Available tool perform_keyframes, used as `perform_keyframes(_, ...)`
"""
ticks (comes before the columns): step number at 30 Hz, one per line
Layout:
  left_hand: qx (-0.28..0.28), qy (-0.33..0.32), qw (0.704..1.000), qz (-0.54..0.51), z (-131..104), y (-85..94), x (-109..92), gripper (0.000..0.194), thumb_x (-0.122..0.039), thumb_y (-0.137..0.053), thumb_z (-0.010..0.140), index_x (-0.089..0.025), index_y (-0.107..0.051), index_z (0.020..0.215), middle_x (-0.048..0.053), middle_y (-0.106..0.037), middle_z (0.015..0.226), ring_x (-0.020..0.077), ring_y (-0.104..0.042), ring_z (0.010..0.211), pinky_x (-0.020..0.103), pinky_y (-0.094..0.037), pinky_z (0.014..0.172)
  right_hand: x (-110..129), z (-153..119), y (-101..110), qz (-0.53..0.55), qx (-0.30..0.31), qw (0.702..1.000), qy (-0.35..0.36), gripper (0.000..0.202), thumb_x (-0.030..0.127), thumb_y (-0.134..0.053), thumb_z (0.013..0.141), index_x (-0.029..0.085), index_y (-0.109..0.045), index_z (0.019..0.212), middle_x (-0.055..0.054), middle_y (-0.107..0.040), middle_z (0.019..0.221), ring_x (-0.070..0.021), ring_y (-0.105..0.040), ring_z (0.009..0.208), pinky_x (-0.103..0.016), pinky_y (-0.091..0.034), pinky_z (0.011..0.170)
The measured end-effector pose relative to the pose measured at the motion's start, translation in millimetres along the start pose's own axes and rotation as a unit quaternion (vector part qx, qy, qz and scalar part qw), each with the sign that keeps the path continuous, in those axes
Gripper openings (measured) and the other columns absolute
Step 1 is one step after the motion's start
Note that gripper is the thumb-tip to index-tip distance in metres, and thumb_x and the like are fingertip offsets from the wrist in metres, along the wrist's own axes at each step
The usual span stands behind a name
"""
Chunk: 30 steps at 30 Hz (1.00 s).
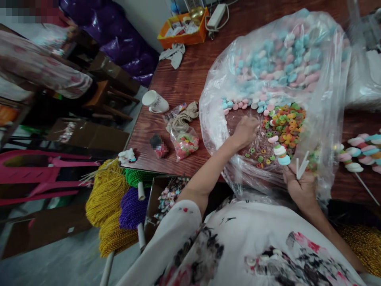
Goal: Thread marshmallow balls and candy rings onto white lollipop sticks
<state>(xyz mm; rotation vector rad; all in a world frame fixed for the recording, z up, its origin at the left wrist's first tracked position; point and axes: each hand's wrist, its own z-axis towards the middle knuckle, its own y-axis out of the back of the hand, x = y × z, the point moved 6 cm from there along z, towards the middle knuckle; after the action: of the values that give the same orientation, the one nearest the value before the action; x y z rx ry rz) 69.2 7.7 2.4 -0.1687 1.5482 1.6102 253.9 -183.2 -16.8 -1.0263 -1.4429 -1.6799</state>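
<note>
My left hand (247, 129) reaches inside a large clear plastic bag (212, 107), its fingers bent together over the dark tabletop; anything between them is too small to see. White sticks (302, 167) are gripped in my right hand (300, 188) near the bag's front edge. By its fingertips is a short stack of white, orange and blue sweets (281, 155), which looks threaded on a stick. Between the hands lie green, orange and yellow rings (287, 127). Pink, blue and white sweets (276, 59) fill the far part of the bag.
At the left of the wooden table (143, 139) are a white mug (155, 101), a cloth and a small bag of sweets (185, 143). An orange tray (183, 33) sits behind. Finished-looking candy strings (364, 149) lie right. Yarn bundles (107, 194) stand below left; another person sits beyond.
</note>
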Motion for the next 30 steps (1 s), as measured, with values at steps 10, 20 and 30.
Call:
perform_keyframes(10,-0.07,0.062,0.926,-0.366,-47.8,10.1,-37.9,0.025,-0.039,-0.073,0.085,-0.021,-0.079,0.102,0.006,-0.079,0.098,0.0174,-0.072,0.09,0.031,-0.056,0.085,8.5,6.1,4.6,-0.082,0.033,0.994,0.067,0.026,0.024,-0.054,0.092,0.021,-0.056,0.066,0.002,-0.049,0.057,-0.0129,-0.046,0.051,-0.027,-0.036,0.054)
perform_keyframes(20,-0.18,0.147,0.837,-0.495,-82.8,-8.1,-37.0,0.031,-0.046,-0.072,0.086,-0.025,-0.077,0.108,0.002,-0.078,0.102,0.0155,-0.072,0.094,0.033,-0.057,0.091,14.9,-3.2,0.0,-0.034,0.022,0.995,0.087,0.027,0.023,-0.054,0.092,0.021,-0.055,0.066,0.002,-0.046,0.056,-0.0126,-0.044,0.05,-0.026,-0.036,0.052)
perform_keyframes(30,-0.187,0.037,0.919,-0.345,-91.6,8.4,-63.1,0.027,-0.036,-0.069,0.09,-0.025,-0.075,0.113,0.006,-0.076,0.113,0.0175,-0.07,0.107,0.035,-0.055,0.099,24.0,-2.6,-3.7,-0.066,0.028,0.993,0.098,0.023,0.022,-0.051,0.092,0.021,-0.059,0.07,0.001,-0.048,0.056,-0.0128,-0.044,0.05,-0.025,-0.04,0.053)
